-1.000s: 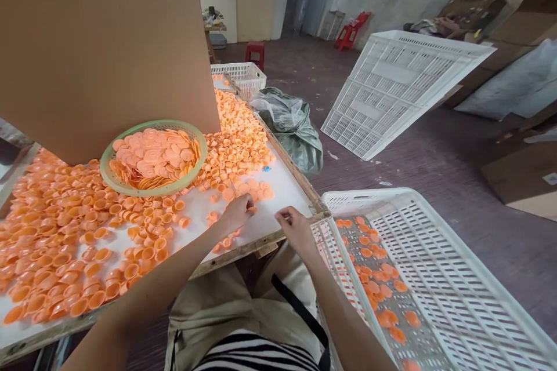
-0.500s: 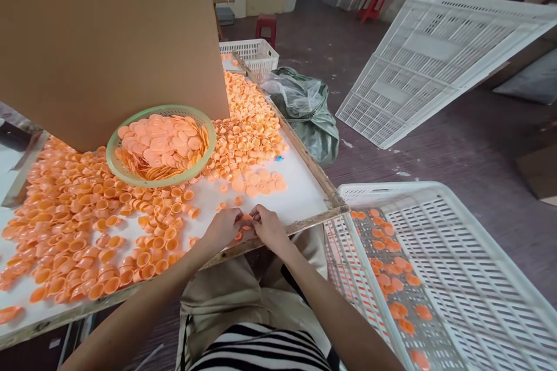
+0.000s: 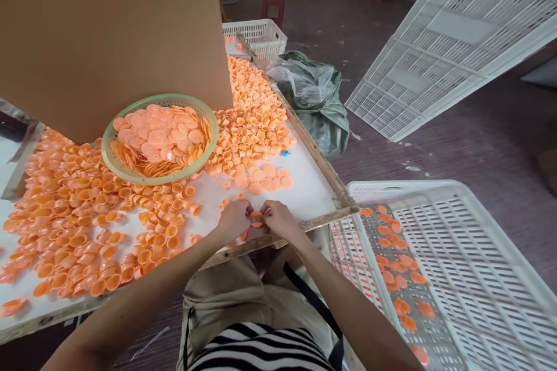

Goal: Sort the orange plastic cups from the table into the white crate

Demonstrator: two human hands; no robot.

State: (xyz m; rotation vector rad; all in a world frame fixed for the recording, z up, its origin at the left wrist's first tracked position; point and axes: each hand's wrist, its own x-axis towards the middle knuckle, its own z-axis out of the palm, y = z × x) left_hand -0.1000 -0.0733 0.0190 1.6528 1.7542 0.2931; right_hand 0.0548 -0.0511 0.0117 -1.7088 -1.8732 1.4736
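Close to the table's front edge, my left hand [image 3: 235,220] and my right hand [image 3: 279,219] face each other, both pinched on one small orange plastic disc [image 3: 256,219]. Fingers partly cover the disc, so its exact shape is hard to make out. Just beyond my hands lies a loose cluster of flat orange discs [image 3: 265,178]. Left of them, many orange plastic cups [image 3: 148,243] spread over the white tabletop [image 3: 209,197]. A green-rimmed basket [image 3: 213,145] heaped with orange discs rests among the cups.
A tall cardboard sheet [image 3: 117,29] stands behind the basket. Wooden strips [image 3: 315,151] edge the table. At my right sits a white crate [image 3: 461,191] with scattered orange pieces. Another white crate [image 3: 452,40] stands tilted beyond it, near a green sack [image 3: 324,119].
The view has tilted down and shifted slightly. My hands stay together at the table edge with the orange disc between their fingers, the fingers slightly rearranged.
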